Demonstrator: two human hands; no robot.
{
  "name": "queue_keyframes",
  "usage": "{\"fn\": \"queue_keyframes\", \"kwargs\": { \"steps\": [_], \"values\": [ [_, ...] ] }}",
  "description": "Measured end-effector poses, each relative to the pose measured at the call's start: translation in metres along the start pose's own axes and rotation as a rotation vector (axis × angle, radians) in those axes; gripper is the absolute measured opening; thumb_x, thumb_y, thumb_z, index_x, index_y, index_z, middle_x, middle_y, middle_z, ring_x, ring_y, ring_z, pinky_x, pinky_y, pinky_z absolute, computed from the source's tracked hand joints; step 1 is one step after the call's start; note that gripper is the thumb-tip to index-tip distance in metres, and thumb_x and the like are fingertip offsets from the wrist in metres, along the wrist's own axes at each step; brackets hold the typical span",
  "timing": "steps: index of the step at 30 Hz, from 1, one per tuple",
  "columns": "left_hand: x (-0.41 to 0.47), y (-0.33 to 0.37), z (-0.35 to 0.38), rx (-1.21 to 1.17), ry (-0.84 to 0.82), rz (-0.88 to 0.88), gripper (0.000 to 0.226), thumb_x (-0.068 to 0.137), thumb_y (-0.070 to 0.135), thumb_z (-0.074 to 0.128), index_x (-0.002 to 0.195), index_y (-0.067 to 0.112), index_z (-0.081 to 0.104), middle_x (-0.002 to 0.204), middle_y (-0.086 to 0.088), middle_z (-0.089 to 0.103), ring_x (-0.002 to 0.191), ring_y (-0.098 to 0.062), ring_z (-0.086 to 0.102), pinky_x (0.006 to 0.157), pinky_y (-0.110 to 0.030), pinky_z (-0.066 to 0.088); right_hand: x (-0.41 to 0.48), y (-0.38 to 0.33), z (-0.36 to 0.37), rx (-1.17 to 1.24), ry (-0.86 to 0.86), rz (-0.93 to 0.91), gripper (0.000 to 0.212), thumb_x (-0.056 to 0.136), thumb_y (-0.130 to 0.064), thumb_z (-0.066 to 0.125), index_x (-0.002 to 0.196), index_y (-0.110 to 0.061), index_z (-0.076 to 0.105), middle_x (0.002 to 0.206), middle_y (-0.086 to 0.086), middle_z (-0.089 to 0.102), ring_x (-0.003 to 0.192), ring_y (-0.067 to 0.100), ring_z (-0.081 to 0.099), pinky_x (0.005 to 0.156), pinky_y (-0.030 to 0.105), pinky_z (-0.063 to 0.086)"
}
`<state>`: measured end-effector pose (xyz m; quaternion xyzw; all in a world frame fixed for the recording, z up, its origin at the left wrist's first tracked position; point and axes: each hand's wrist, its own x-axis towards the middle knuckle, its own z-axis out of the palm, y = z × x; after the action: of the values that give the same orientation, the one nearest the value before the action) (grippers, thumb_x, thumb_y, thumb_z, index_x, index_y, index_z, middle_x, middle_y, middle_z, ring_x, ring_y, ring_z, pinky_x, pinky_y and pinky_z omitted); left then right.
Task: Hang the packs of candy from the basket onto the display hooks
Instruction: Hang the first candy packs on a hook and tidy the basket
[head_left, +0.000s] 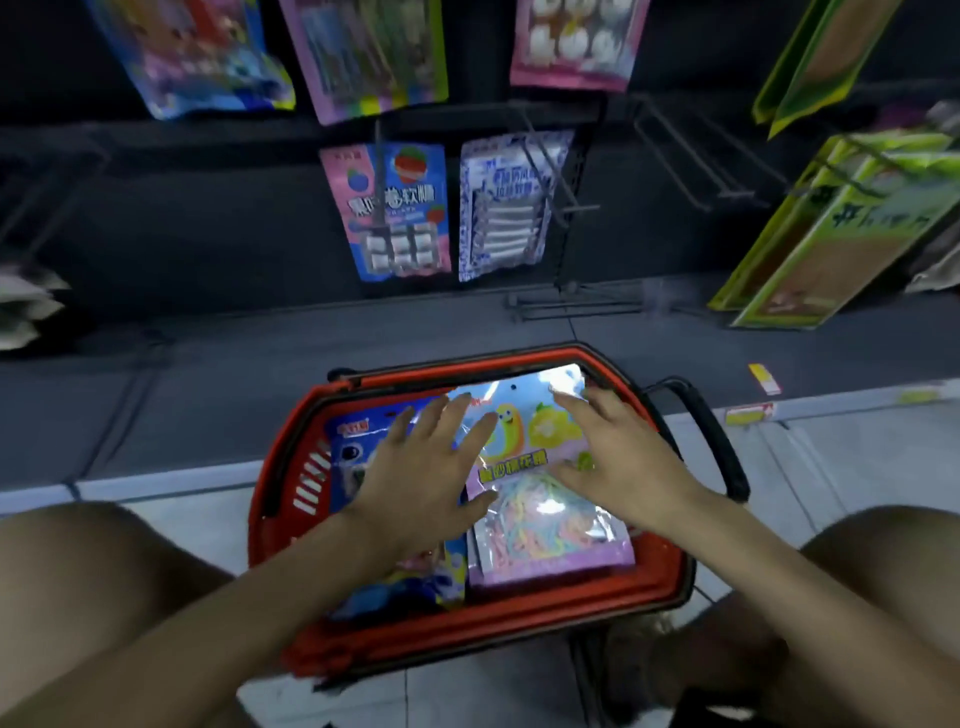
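Dark shelving backed the scene. Left hand and right hand hovered spread, gripping nothing, over a pastel candy pack in the red basket — blue pack at left. Farther off, bare display hooks jutted right of two hung packs.

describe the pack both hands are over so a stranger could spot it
Look in the red basket on the floor. The pack lies in its right half, under both spread hands. Unlike the blue pack beside it, it is lilac, with cartoon yellow fruit and pastel strings showing through.
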<state>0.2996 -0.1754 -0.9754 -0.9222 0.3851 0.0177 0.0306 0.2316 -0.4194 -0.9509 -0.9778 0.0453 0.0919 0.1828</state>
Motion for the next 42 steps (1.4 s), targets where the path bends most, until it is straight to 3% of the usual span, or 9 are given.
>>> {"fn": "queue_keyframes", "kwargs": {
  "steps": [9,14,21,24,27,30,34,38,42],
  "values": [
    [-0.007,0.015,0.073,-0.040,-0.139,-0.001,0.096,0.090,0.079,0.031,0.167,0.028,0.004,0.174,-0.016,0.005,0.153,-0.051,0.020,0.112,-0.069,0.033,0.002,0.012,0.053,-0.073,-0.147,0.114,0.108,0.094,-0.062,0.060,0.164,-0.030,-0.014,0.170,0.019,-0.014,0.160,0.036,-0.006,0.124,0.049,0.021],
    [-0.006,0.015,0.074,-0.055,-0.128,0.009,0.091,0.095,0.076,0.025,0.167,0.026,0.002,0.173,-0.017,0.003,0.154,-0.050,0.019,0.116,-0.066,0.031,0.008,0.017,0.055,0.178,-0.064,0.255,0.114,0.085,-0.044,0.080,0.166,-0.023,0.003,0.150,0.017,0.035,0.134,0.036,0.047,0.097,0.036,0.045],
    [0.000,0.022,0.069,-0.129,-0.053,-0.016,0.077,0.097,0.066,0.041,0.160,0.023,0.031,0.166,-0.022,0.029,0.146,-0.046,0.041,0.115,-0.059,0.038,0.019,0.029,0.051,0.598,0.180,0.434,0.088,0.070,-0.016,0.094,0.144,-0.014,0.046,0.104,0.002,0.076,0.097,0.022,0.071,0.079,0.034,0.054],
    [0.001,0.025,0.064,-0.257,0.000,-0.043,0.070,0.099,0.061,0.049,0.159,0.029,0.030,0.165,-0.017,0.027,0.142,-0.040,0.046,0.113,-0.053,0.042,0.021,0.033,0.047,0.890,0.145,0.473,0.053,0.069,-0.005,0.094,0.113,-0.012,0.065,0.093,0.004,0.080,0.090,0.022,0.077,0.086,0.045,0.062],
    [0.001,0.027,0.055,-0.428,0.028,-0.117,0.064,0.101,0.052,0.056,0.157,0.026,0.038,0.163,-0.009,0.026,0.120,-0.029,0.062,0.103,-0.046,0.050,0.015,0.028,0.038,1.028,0.056,0.442,0.030,0.073,0.007,0.087,0.095,-0.009,0.076,0.093,0.005,0.081,0.092,0.024,0.078,0.075,0.029,0.064],
    [0.002,0.028,0.042,-0.679,0.056,-0.211,0.061,0.102,0.043,0.062,0.156,0.027,0.039,0.160,0.004,0.027,0.097,-0.015,0.066,0.096,-0.039,0.055,0.011,0.029,0.032,1.114,0.035,0.445,0.030,0.078,0.009,0.082,0.103,-0.008,0.076,0.096,0.005,0.081,0.096,0.025,0.077,0.066,0.020,0.060],
    [0.007,0.026,0.031,-1.073,0.202,-0.390,0.082,0.095,0.036,0.075,0.161,0.038,0.025,0.154,0.010,0.034,0.116,-0.001,0.057,0.099,-0.026,0.052,0.011,0.028,0.016,1.264,0.031,0.392,0.033,0.082,0.005,0.079,0.114,-0.003,0.073,0.105,0.015,0.079,0.099,0.030,0.077,0.076,0.029,0.063],
    [0.019,0.020,0.004,-1.488,0.238,-0.607,0.095,0.089,0.032,0.081,0.162,0.038,0.020,0.142,0.011,0.052,0.105,0.003,0.068,0.074,-0.014,0.057,0.012,0.026,-0.004,1.454,0.125,0.292,0.037,0.086,0.002,0.074,0.123,-0.001,0.070,0.113,0.016,0.077,0.098,0.025,0.076,0.075,0.027,0.061],
    [0.024,0.015,-0.013,-1.715,0.036,-0.540,0.045,0.089,0.038,0.076,0.131,0.023,0.068,0.118,0.003,0.077,0.107,-0.017,0.074,0.090,-0.036,0.061,0.016,0.020,-0.011,1.575,0.182,0.253,0.037,0.089,0.001,0.072,0.125,0.005,0.067,0.113,0.014,0.076,0.100,0.023,0.074,0.078,0.026,0.060]
  ]
}}
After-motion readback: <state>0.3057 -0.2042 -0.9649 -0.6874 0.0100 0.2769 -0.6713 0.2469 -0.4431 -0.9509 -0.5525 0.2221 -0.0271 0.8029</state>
